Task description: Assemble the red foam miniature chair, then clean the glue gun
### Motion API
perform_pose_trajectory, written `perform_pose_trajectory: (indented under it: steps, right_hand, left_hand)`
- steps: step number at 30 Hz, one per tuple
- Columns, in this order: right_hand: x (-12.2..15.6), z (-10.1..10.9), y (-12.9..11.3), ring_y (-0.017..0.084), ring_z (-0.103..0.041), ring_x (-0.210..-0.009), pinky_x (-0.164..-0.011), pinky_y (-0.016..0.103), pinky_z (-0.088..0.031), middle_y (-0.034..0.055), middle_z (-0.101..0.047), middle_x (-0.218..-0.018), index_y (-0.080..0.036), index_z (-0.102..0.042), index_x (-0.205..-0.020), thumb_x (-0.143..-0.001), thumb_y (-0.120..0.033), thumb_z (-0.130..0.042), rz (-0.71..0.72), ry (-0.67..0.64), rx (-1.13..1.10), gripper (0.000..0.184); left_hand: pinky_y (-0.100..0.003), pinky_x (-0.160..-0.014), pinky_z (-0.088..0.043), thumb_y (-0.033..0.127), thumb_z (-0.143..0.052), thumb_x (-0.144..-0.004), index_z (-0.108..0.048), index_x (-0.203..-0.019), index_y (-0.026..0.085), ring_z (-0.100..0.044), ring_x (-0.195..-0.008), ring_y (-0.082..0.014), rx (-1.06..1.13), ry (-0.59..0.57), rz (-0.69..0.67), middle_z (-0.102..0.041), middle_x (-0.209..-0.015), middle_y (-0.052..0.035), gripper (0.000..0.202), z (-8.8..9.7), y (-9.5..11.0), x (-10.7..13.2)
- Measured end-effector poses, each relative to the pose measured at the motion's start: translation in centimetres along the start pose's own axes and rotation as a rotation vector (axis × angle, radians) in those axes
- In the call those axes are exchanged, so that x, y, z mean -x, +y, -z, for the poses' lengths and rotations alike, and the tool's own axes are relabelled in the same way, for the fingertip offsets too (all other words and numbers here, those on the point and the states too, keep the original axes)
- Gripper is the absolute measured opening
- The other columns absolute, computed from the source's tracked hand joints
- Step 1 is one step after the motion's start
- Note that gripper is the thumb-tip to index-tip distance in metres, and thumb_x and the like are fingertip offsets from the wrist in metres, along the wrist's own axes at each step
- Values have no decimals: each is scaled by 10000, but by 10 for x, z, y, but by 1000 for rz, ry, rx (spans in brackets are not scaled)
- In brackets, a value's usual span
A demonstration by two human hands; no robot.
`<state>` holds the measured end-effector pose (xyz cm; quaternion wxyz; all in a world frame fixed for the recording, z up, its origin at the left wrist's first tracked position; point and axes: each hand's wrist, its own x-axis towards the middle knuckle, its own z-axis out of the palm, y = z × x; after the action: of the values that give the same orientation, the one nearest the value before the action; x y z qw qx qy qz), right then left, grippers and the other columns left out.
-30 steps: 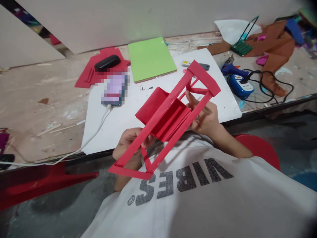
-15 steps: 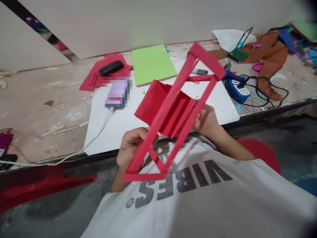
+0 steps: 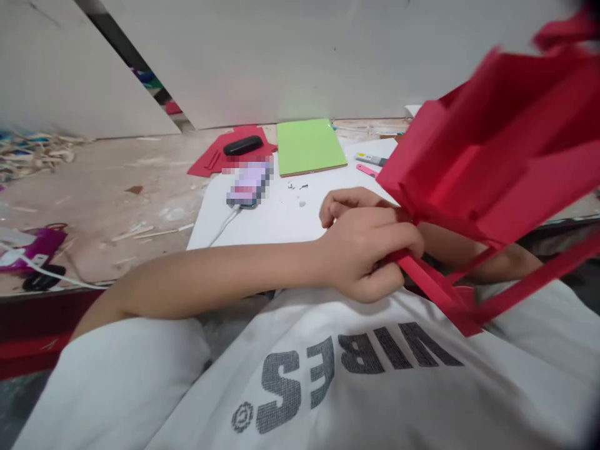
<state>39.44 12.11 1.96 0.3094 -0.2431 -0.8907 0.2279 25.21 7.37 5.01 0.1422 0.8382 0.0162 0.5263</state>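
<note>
A red folded-paper piece (image 3: 469, 150) with a strip frame and a pleated, pocket-like body is at the right, raised above the table and running past the right edge of the view. My left hand (image 3: 370, 250) reaches across my body, its fingers closed round a frame strip near the lower left end. Behind it, partly covered, my right hand (image 3: 349, 201) has its fingers curled in; what is inside them, if anything, is hidden. The paper piece crosses in front of my right forearm (image 3: 497, 259).
A white board (image 3: 272, 231) bears a charging phone (image 3: 250, 184), a green pad (image 3: 309, 147), a grey cutter (image 3: 370, 159) and a pink tool (image 3: 368, 170). Red paper cutouts (image 3: 210, 159) lie under a black case (image 3: 242, 145). A purple object (image 3: 42, 250) and cable are at left.
The red paper piece has swung from the middle to the upper right and turned. My left hand has crossed over to the right, in front of my right hand, which has moved left.
</note>
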Motion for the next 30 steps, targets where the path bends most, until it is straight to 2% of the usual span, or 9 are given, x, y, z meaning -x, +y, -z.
perform_pose_trajectory:
  steps: [4,6,10,12,16,21,22,27,30]
  right_hand:
    - [-20,2,-12,239,-748,-936,-856,381,-643,74,-780,-880,-234,-727,-974,-1047,-989,-642,22,-150,-152,763]
    - [-30,5,-14,231,-740,-920,-858,380,-638,82,-781,-870,-228,-724,-945,-1031,-1028,-603,6,-247,-301,814]
    - [-52,10,1,199,-704,-833,-845,362,-624,63,-748,-807,-217,-693,-824,-1012,-1025,-636,-17,-653,-736,832]
    - [-58,11,13,171,-667,-806,-814,326,-593,54,-734,-813,-199,-678,-789,-1021,-965,-713,-19,-787,-871,800]
    - [-55,12,28,120,-564,-754,-771,275,-517,17,-633,-765,-193,-564,-727,-1132,-811,-701,-30,-833,-965,752]
    - [-44,5,31,85,-377,-616,-592,255,-319,-61,-449,-666,-202,-550,-760,-1203,-686,-664,-54,-840,-1047,666]
    - [-43,2,32,87,-376,-620,-596,254,-321,-62,-450,-677,-202,-557,-776,-1200,-687,-668,-39,-822,-1074,653]
    - [-44,-15,32,174,-593,-857,-841,308,-543,41,-635,-916,-217,-582,-910,-1133,-805,-656,-2,-702,-1210,634]
    - [-41,-17,32,155,-479,-743,-710,297,-473,-3,-536,-815,-250,-489,-872,-1148,-847,-569,3,-723,-1216,663]
  left_hand:
    - [-449,-928,-630,384,-748,-975,-761,-1056,286,-769,-937,-292,41,-325,-105,-777,-974,-79,128,-21,-25,12]
    - [-440,-978,-645,381,-745,-993,-770,-1083,273,-795,-1051,-299,85,-389,-62,-807,-1062,-109,142,-29,-37,25]
    - [-363,-881,-643,212,-672,-998,-738,-1152,227,-797,-958,-245,282,-165,-103,-820,-1068,-117,168,-42,-55,53]
    - [-325,-822,-629,162,-650,-1008,-731,-1161,221,-778,-863,-209,359,-88,-70,-816,-1008,-89,183,-45,-57,62]
    - [-276,-736,-599,181,-650,-1073,-740,-1130,219,-776,-788,-165,452,27,56,-831,-962,-62,113,-49,-51,61]
    - [-224,-643,-555,177,-667,-1099,-752,-1167,214,-776,-744,-139,566,137,46,-826,-944,-46,115,-51,-43,53]
    - [-222,-636,-552,177,-675,-1097,-756,-1174,212,-778,-741,-141,567,138,47,-822,-937,-45,117,-49,-43,53]
    - [-245,-663,-560,202,-764,-1066,-798,-1195,210,-787,-754,-159,535,114,123,-848,-967,-56,134,-40,-47,60]
    - [-259,-700,-583,200,-790,-1055,-814,-1196,207,-790,-764,-168,530,111,168,-860,-986,-61,143,-41,-46,60]
